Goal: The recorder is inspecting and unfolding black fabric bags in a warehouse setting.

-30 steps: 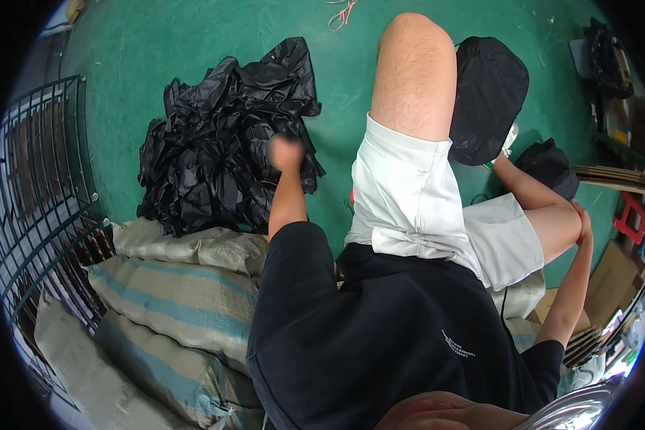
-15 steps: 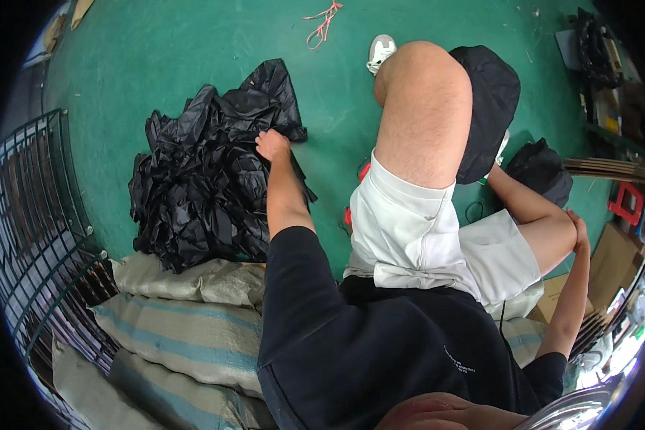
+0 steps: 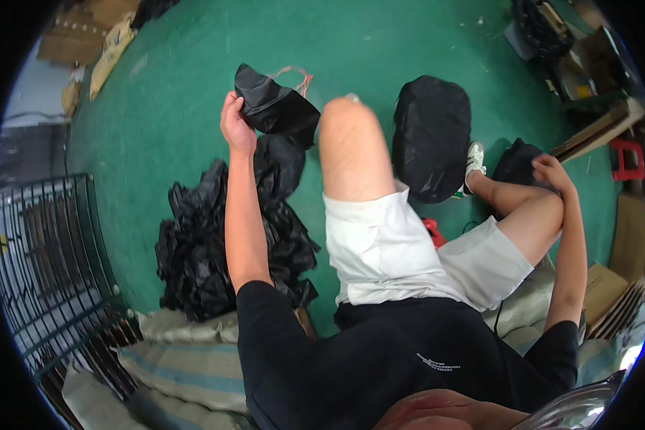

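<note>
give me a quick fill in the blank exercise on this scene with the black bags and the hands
1. The left hand holds up a black bag above the ____ floor.
2. The pile of black bags lies on the person's ____ side.
3. The right hand rests on the right ____.
4. The person wears ____ shorts.

Missing words: green; left; knee; white
</note>
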The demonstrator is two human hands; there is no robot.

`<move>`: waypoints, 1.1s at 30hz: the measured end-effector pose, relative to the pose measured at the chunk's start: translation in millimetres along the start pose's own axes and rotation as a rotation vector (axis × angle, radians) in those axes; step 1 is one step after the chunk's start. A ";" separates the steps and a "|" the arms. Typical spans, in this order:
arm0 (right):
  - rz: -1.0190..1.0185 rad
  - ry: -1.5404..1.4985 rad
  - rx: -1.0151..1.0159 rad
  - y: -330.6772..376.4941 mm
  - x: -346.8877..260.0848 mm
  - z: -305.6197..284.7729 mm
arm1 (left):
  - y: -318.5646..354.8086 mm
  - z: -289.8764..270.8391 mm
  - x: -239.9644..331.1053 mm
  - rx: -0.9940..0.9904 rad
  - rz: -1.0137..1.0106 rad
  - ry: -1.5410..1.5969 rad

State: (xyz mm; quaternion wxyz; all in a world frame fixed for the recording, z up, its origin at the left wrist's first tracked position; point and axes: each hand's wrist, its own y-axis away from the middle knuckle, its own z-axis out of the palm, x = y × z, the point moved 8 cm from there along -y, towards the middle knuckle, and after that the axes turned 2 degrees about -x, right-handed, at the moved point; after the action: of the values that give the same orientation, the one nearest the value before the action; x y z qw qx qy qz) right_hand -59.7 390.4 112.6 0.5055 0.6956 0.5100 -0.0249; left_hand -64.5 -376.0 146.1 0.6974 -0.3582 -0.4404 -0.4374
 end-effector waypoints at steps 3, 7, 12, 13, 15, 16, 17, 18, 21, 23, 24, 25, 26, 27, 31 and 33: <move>-0.352 -0.154 -0.116 -17.9 -86.5 30.1 | -19.2 114.1 44.7 -0.200 -0.034 0.269; -0.662 -0.174 0.062 -27.2 -171.9 40.2 | -25.8 275.5 39.6 -0.510 -0.157 0.333; -1.092 0.050 0.640 18.4 -246.5 44.1 | -1.4 414.4 -50.5 -0.748 -0.484 0.116; -1.193 0.086 0.700 30.7 -254.8 49.2 | 17.9 436.5 -58.3 -0.758 -0.582 0.078; -1.185 0.159 0.692 22.7 -256.6 61.3 | 9.5 433.7 -119.6 -0.734 -0.661 0.100; -1.178 0.124 0.673 19.3 -249.3 61.6 | 16.1 444.1 -136.9 -0.772 -0.710 0.173; -1.158 0.052 0.704 17.7 -243.3 56.8 | 23.8 449.4 -149.6 -0.810 -0.804 0.224; -1.140 -0.018 0.736 15.7 -238.4 47.6 | 29.8 460.7 -159.8 -0.845 -0.898 0.273; -1.168 0.148 0.818 35.7 -251.0 31.7 | 29.0 474.2 -148.5 -0.703 -0.821 0.201; -1.200 0.095 0.776 28.4 -248.8 26.5 | 21.7 476.7 -168.1 -0.755 -0.896 0.219; -1.221 -0.041 0.686 20.5 -245.4 27.0 | 25.1 483.8 -168.3 -0.802 -0.931 0.268; -1.176 -0.037 0.783 22.0 -243.6 22.4 | 27.9 487.5 -168.6 -0.766 -0.960 0.281; -1.136 -0.131 0.806 20.4 -240.6 17.3 | 31.4 491.2 -168.3 -0.726 -0.988 0.293; -1.120 -0.181 0.810 13.6 -237.9 13.5 | 30.3 493.0 -166.3 -0.690 -0.951 0.242; -0.995 -0.208 1.041 5.6 -218.3 -11.3 | 33.5 512.2 -157.8 -0.800 -0.823 0.249; -0.867 -0.404 1.044 -4.6 -202.4 -28.2 | 29.4 510.0 -160.8 -0.732 -0.586 0.017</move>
State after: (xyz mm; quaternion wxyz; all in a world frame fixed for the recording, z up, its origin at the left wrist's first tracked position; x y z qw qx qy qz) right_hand -173.5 272.3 234.5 0.1351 0.5633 0.5586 -0.5936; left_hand -227.6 133.3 174.9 0.3759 -0.4374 -0.3340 -0.7455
